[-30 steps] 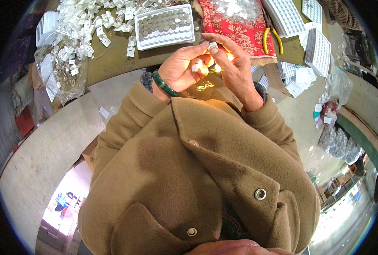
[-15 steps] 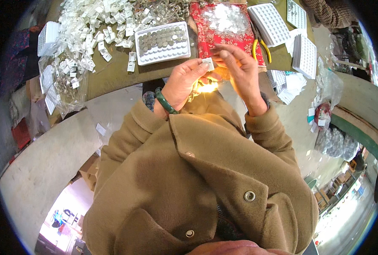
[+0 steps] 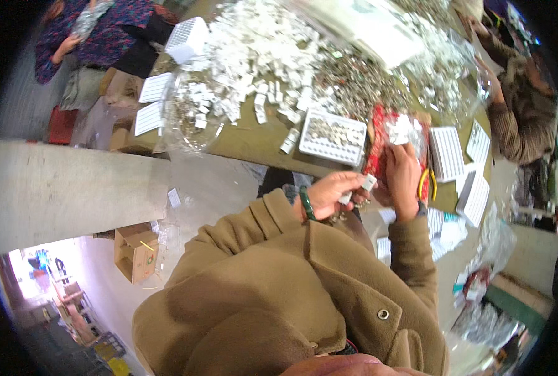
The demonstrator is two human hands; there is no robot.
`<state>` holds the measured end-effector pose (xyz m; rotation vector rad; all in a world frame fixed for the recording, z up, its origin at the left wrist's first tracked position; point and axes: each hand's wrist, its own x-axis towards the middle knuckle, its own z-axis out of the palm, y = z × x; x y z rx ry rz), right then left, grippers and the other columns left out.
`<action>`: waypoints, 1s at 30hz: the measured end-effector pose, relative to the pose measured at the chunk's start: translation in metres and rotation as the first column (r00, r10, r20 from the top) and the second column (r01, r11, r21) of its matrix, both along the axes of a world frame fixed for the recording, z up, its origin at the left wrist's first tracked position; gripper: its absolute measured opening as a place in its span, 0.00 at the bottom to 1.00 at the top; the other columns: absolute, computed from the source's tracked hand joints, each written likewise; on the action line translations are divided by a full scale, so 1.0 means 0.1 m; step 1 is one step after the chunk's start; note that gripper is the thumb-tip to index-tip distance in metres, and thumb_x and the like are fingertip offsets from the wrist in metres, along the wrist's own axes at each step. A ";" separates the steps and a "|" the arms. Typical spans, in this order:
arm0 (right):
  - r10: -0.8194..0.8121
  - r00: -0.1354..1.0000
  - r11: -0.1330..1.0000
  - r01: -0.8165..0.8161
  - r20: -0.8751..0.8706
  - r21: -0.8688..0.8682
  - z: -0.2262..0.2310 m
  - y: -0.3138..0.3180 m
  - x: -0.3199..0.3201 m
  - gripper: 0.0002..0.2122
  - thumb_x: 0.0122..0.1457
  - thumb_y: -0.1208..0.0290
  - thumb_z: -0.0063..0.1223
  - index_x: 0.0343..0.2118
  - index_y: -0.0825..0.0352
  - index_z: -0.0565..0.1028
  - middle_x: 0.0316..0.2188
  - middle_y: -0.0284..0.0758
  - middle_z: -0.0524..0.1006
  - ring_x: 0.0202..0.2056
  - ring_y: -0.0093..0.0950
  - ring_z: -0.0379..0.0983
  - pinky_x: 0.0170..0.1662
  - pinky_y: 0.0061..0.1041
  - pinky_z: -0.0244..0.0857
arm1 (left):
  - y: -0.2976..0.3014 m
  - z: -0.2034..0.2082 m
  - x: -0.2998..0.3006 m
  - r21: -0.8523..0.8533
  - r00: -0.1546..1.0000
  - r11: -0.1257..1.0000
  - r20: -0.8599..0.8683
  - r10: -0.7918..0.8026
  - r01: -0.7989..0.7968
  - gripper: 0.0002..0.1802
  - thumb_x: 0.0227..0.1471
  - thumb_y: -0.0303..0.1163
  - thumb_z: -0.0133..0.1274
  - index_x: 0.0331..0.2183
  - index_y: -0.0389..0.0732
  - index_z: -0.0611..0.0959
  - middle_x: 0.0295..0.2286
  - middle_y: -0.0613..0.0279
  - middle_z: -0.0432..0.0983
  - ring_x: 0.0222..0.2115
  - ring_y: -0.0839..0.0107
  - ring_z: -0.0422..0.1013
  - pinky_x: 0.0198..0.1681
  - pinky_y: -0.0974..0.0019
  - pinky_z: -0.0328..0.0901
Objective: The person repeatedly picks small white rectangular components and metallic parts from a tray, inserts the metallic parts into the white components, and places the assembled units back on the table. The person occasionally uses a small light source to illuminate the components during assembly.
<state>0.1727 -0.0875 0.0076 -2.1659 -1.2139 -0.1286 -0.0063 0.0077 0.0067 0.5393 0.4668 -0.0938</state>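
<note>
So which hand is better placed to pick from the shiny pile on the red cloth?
Right hand, likely: it's at the shiny pile; the left hand, farther off, holds a white piece.

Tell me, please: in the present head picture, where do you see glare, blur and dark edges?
Head view: glare washes out much of the white plastic at the top; strong light overexposes the area at lower left; blur softens the tag heap and fine detail on the tag in the left hand; dark corners surround the round fisheye image.
</note>
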 end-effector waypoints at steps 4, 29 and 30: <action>0.039 0.999 0.997 -0.037 0.034 -0.062 0.03 -0.07 -0.02 0.04 0.55 0.74 0.51 0.28 0.69 0.71 0.25 0.45 0.70 0.27 0.46 0.69 0.29 0.40 0.63 | -0.04 0.05 0.00 0.044 0.994 0.999 0.111 -0.013 0.008 0.14 0.61 0.40 0.47 0.42 0.42 0.77 0.31 0.68 0.78 0.26 0.85 0.70 0.23 0.82 0.62; 0.002 0.937 0.997 0.025 -0.349 0.073 0.15 -0.28 -0.14 0.02 0.55 0.81 0.50 0.31 0.72 0.74 0.25 0.44 0.74 0.27 0.31 0.74 0.31 0.27 0.65 | -0.08 0.47 -0.14 0.951 0.983 0.272 0.169 -0.069 -0.144 0.13 0.55 0.37 0.54 0.36 0.38 0.77 0.27 0.59 0.78 0.29 0.70 0.76 0.33 0.68 0.66; -0.003 0.887 0.999 0.027 -0.462 0.046 0.16 -0.28 -0.14 0.03 0.55 0.81 0.50 0.32 0.73 0.75 0.25 0.42 0.75 0.27 0.26 0.74 0.32 0.25 0.65 | -0.05 0.43 -0.09 0.787 0.984 0.611 0.163 -0.076 -0.083 0.13 0.57 0.37 0.52 0.37 0.36 0.76 0.28 0.66 0.77 0.31 0.77 0.74 0.35 0.72 0.65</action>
